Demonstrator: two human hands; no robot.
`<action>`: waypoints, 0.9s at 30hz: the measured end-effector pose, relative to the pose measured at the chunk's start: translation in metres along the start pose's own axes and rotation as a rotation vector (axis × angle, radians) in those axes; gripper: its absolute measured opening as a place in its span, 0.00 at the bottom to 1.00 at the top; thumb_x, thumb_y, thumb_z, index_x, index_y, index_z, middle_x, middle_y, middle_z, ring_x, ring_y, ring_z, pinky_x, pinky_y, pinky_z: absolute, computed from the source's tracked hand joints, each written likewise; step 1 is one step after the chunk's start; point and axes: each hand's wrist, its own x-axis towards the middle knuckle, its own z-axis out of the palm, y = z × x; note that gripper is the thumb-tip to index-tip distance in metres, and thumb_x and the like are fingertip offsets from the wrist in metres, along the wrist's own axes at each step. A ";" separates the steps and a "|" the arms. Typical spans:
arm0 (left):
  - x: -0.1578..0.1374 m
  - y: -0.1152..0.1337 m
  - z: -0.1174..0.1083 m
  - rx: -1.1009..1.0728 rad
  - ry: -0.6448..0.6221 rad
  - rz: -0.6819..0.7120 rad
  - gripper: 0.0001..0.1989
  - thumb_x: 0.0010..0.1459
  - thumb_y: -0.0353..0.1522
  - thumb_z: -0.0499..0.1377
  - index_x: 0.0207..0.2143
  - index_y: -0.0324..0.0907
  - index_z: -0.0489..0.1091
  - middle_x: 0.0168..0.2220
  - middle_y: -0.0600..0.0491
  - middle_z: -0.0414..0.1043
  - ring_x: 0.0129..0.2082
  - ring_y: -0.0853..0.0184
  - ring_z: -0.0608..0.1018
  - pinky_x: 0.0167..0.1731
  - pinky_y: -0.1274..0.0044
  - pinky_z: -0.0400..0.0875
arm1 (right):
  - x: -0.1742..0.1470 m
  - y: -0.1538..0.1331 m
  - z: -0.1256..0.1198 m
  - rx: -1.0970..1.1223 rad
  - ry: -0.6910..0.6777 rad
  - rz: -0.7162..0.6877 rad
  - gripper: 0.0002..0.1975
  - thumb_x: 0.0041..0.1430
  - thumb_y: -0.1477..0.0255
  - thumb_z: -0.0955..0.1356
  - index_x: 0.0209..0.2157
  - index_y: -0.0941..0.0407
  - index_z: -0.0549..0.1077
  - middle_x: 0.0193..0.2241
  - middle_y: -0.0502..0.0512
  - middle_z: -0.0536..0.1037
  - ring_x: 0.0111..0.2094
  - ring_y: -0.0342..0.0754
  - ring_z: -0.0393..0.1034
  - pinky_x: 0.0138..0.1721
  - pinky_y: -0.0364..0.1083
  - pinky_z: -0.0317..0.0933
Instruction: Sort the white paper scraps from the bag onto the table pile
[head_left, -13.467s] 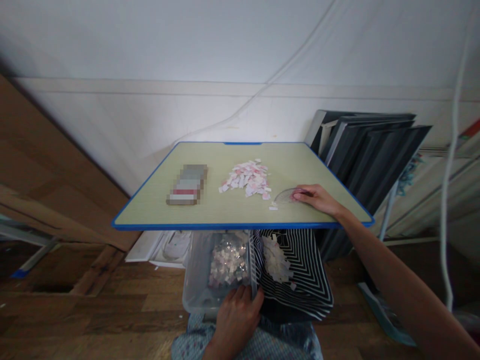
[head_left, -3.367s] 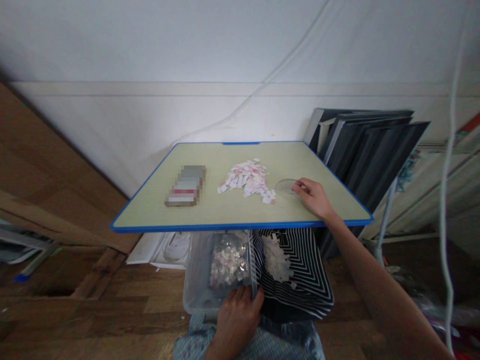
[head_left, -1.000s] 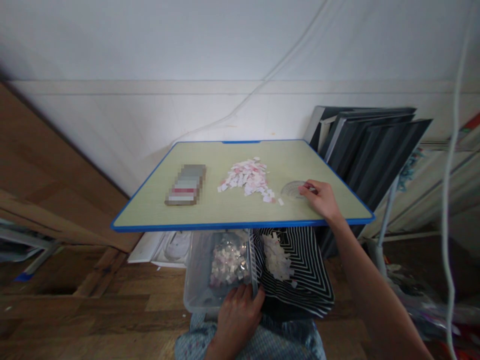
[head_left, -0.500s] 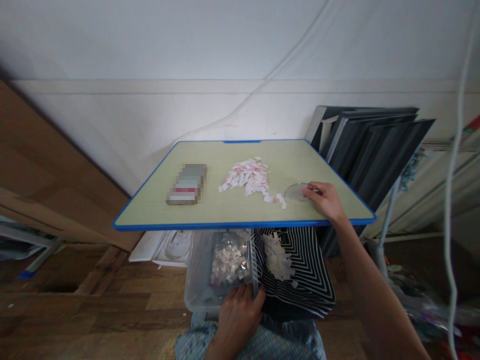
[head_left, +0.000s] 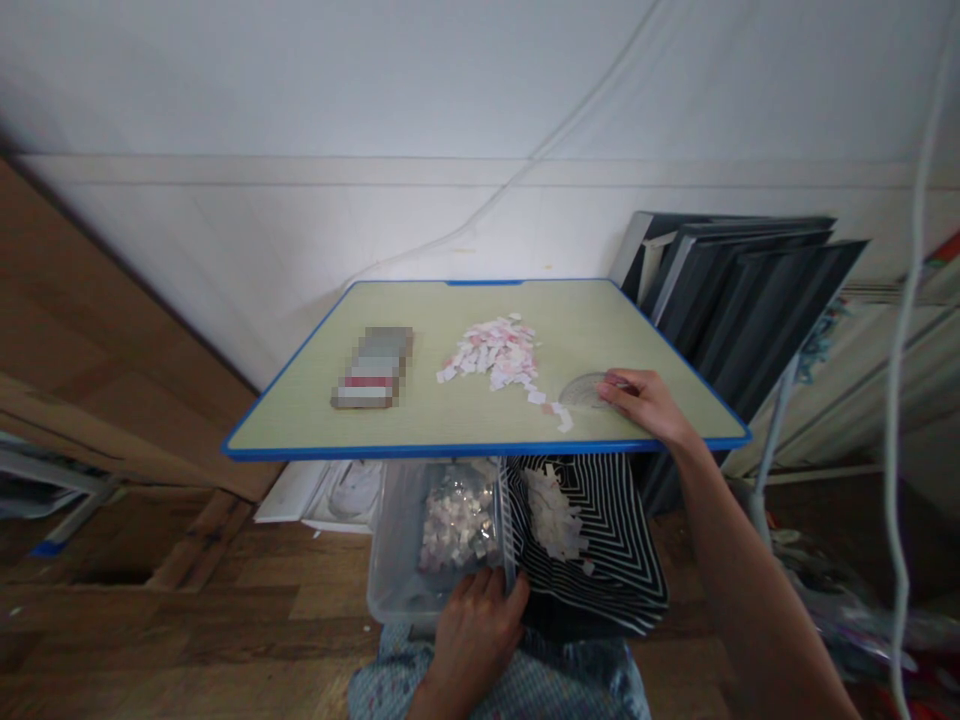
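Observation:
My right hand (head_left: 637, 398) pinches the edge of a clear round plastic disc (head_left: 579, 390), which lies low over the right part of the table. A few small paper pieces (head_left: 561, 415) touch or nearly touch the disc's left edge. Further left, a heap of small white and pink paper pieces (head_left: 495, 352) covers the middle of the tabletop. Below the table's front edge, my left hand (head_left: 480, 615) has its fingers curled over the near rim of a clear plastic bin (head_left: 390, 590). Inside this bin is a bag of similar small pieces (head_left: 457, 525).
The table (head_left: 300, 435) has a blue edge and stands against the wall. A blurred-out flat object (head_left: 375, 368) lies on its left. Beside the bin, a black-and-white striped cloth (head_left: 622, 540) holds pale pieces (head_left: 553, 512). Dark panels (head_left: 750, 290) lean at right; a cardboard box (head_left: 97, 330) stands left.
My right hand has slid the disc a little to the left, up to the stray paper pieces, which have bunched slightly. My left hand has stayed at the bin's rim.

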 end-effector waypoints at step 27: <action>-0.001 0.000 -0.001 0.020 0.021 0.010 0.20 0.51 0.27 0.57 0.48 0.42 0.61 0.36 0.49 0.68 0.35 0.61 0.70 0.34 0.71 0.67 | -0.008 0.009 -0.005 0.215 -0.082 0.064 0.16 0.44 0.62 0.67 0.15 0.58 0.61 0.13 0.45 0.55 0.16 0.37 0.47 0.17 0.41 0.40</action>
